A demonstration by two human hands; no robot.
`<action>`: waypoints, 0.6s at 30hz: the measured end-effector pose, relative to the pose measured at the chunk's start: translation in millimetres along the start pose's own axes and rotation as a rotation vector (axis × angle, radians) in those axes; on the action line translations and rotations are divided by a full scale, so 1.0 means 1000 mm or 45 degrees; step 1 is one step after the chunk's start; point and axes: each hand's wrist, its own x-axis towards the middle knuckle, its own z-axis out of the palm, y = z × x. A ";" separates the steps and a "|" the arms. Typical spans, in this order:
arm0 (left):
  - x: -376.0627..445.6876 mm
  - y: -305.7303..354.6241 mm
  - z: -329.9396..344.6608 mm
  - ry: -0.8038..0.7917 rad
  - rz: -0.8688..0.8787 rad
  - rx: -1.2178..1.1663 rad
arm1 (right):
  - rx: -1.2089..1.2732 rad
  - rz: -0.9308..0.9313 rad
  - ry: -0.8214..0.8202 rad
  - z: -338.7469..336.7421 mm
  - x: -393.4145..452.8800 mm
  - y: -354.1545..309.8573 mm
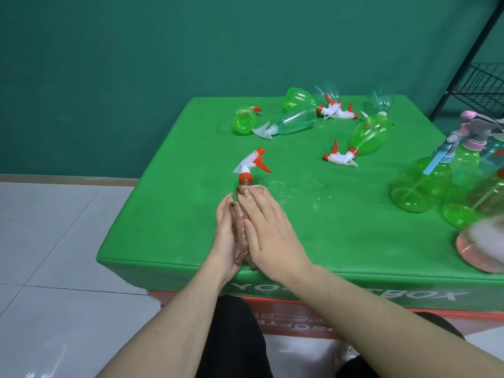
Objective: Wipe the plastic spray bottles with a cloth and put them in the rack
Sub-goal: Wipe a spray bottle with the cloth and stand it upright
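The green box (191, 214) fills the middle of the frame; the black wire rack (480, 85) stands at the upper right edge, well apart from the hands, and no bottle shows in it; the rest of the bottles lie scattered toward the upper middle, with a cluster (425, 184) blurred at the right edge.

The bottle in hand (249, 170) lies at centre frame, its white and orange trigger head pointing up the picture, its body wrapped in the brown cloth (241, 227) and mostly hidden.

The left hand (225, 238) cups the wrapped body from the left, fingers curved around it; the right hand (268, 230) lies over the cloth with fingers fairly straight, pressing rather than clenching.

Judged from its thin clear plastic, it is probably light and empty, so it likely slides on the box and dents if squeezed; the smooth body may slip once bare; the neck under the orange collar looks the stiffest and surest place to hold when carrying it to the rack; the trigger seems a poorer handle.
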 end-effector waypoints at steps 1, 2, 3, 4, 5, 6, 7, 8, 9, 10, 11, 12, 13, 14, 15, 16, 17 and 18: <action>0.000 0.000 0.001 0.020 0.020 -0.018 | -0.006 -0.010 -0.004 0.001 -0.004 0.001; -0.001 0.000 0.002 0.048 0.062 -0.042 | -0.009 -0.022 -0.005 0.002 -0.008 0.001; 0.000 -0.001 0.002 0.046 0.099 -0.088 | -0.003 -0.035 -0.004 0.003 -0.013 0.002; -0.001 -0.001 0.002 0.030 0.120 -0.146 | 0.014 -0.046 0.001 0.004 -0.017 0.003; -0.002 0.000 0.003 -0.001 0.123 -0.197 | 0.039 -0.057 0.013 0.005 -0.020 0.004; -0.004 0.000 0.004 -0.016 0.124 -0.224 | 0.067 -0.063 0.027 0.005 -0.022 0.005; -0.004 0.000 0.003 -0.020 0.118 -0.237 | 0.095 -0.060 0.036 0.005 -0.024 0.006; -0.005 0.001 0.004 -0.021 0.102 -0.247 | 0.115 -0.053 0.041 0.005 -0.024 0.006; -0.004 0.001 0.003 -0.019 0.096 -0.251 | 0.124 -0.046 0.042 0.005 -0.024 0.006; -0.003 0.001 0.002 -0.020 0.090 -0.244 | 0.124 -0.038 0.041 0.004 -0.023 0.005; -0.002 0.000 0.001 -0.026 0.085 -0.214 | 0.118 -0.027 0.041 0.004 -0.020 0.004; -0.001 -0.001 0.001 -0.056 0.072 -0.176 | 0.109 -0.017 0.047 0.002 -0.016 0.002; -0.001 -0.001 0.000 -0.096 0.061 -0.124 | 0.106 -0.009 0.063 0.000 -0.011 0.001; -0.001 -0.002 -0.001 -0.118 0.058 -0.067 | 0.111 -0.002 0.083 -0.003 -0.005 -0.001; -0.001 -0.001 0.000 -0.123 0.055 -0.032 | 0.124 0.009 0.098 -0.005 0.002 -0.002; -0.002 -0.001 0.000 -0.124 0.055 -0.021 | 0.139 0.026 0.098 -0.008 0.010 -0.003; -0.002 -0.001 0.000 -0.124 0.047 -0.025 | 0.154 0.050 0.083 -0.010 0.018 -0.004; -0.004 0.000 0.001 -0.124 0.039 -0.039 | 0.164 0.080 0.059 -0.012 0.025 -0.004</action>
